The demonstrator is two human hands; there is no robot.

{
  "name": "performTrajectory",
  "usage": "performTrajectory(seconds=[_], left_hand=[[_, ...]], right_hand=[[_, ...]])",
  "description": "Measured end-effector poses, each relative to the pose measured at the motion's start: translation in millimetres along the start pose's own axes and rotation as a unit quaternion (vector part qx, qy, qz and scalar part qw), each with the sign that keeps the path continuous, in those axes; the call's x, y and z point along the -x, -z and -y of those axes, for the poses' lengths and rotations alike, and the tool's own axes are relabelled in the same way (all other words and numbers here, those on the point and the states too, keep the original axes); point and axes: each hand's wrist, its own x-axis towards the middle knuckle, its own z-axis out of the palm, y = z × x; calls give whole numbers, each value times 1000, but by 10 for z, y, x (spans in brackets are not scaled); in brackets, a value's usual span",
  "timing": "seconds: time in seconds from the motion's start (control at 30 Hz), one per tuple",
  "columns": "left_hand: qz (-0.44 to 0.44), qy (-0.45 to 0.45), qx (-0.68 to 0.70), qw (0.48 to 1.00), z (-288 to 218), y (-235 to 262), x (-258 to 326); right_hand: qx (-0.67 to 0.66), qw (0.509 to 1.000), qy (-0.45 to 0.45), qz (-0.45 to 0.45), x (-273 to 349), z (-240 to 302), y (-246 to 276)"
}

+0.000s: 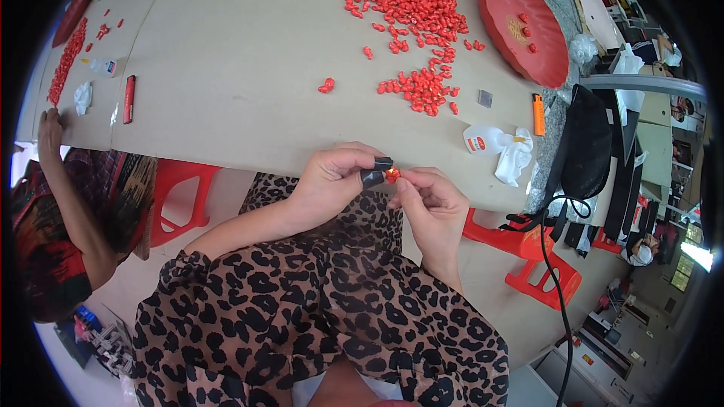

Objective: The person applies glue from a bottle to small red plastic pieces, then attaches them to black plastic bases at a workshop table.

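Red piece [392, 175], left hand [329, 179] grip pinching it between black-wrapped fingertips [372, 179], right hand [436, 202] pinching its other side

One small red piece [392, 174]: glossy, with gold showing. Held in the air at the near side, pinched between the left hand [328, 177] and the right hand [435, 200]. Full outline and tilt obscured by the grip.
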Motion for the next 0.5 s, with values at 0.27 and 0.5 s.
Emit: performTrajectory(seconds=[0.27,0.5], left_hand=[[-17,44,49,998,20,-20,38],[-7,-11,26,1000,85,-15,35]], right_hand=[[4,1000,2,3,-10,-29,-6],[-21,1000,-21,-3,-7,-31,-14]])
